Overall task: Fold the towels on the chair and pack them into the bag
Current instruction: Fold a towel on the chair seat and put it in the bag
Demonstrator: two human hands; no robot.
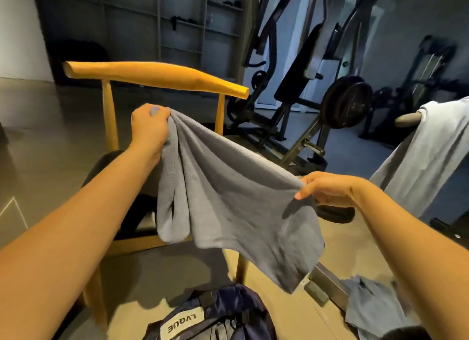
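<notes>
Two hands hold one grey towel in the air before the wooden chair — the left hand grips a bunched corner, the right hand pinches the lower edge. Its long edge slopes down to the right; the cloth hangs above the dark bag on the gym floor

Towel is showing plain grey-blue. Chair is showing orange-yellow wood, seat black. Bag is showing navy, label white with black letters. Draped towel is looking pale grey-white, floor towel dusty blue. Floor is reading beige, plate black.
</notes>
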